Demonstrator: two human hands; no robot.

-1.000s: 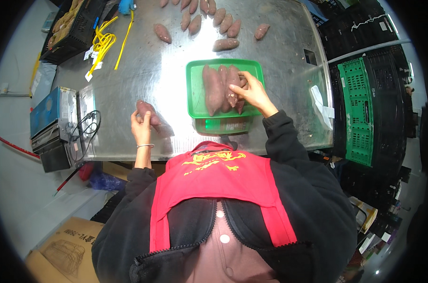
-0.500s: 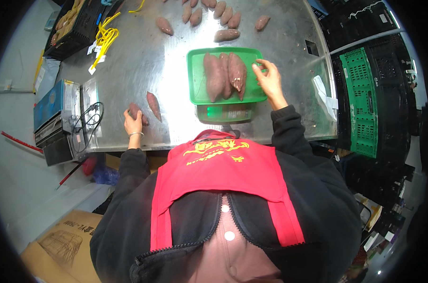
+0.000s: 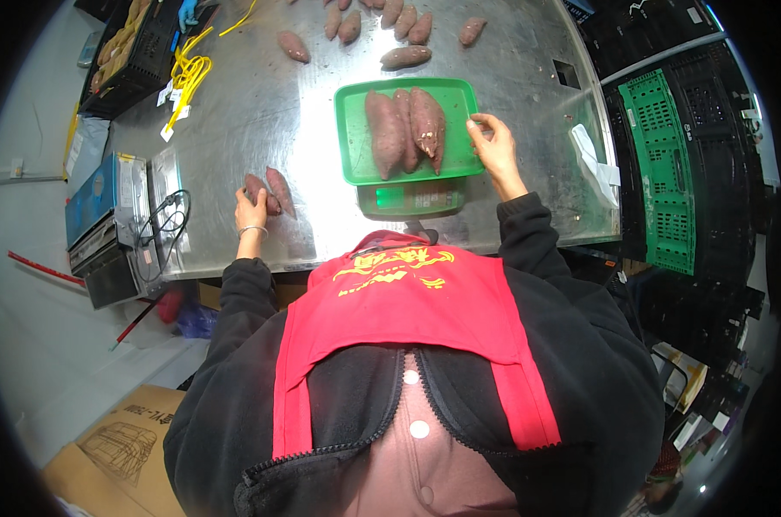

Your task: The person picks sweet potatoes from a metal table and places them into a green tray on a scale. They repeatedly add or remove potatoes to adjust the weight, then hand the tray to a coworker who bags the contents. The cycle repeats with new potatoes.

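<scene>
A green tray (image 3: 347,155) holding three large sweet potatoes (image 3: 385,129) rests on a scale (image 3: 407,197) with a lit green display. At the tray's right rim is my right hand (image 3: 497,153), fingers apart and slightly bent, holding nothing; whether the fingertips touch the rim I cannot tell. To the left on the metal table, my left hand (image 3: 252,215) has its fingers closed around a smaller sweet potato (image 3: 255,184). Another slim sweet potato (image 3: 281,191) lies right beside it.
Several small sweet potatoes (image 3: 406,57) lie at the far side of the metal table (image 3: 528,95). Yellow straps (image 3: 190,73), a black crate (image 3: 132,82) and a blue glove (image 3: 188,13) are far left. A black cable (image 3: 168,220) lies left; a white cloth (image 3: 591,164) lies right.
My left hand has moved right and slightly away from me, bringing its sweet potato against the slim one. My right hand stays at the tray's rim.
</scene>
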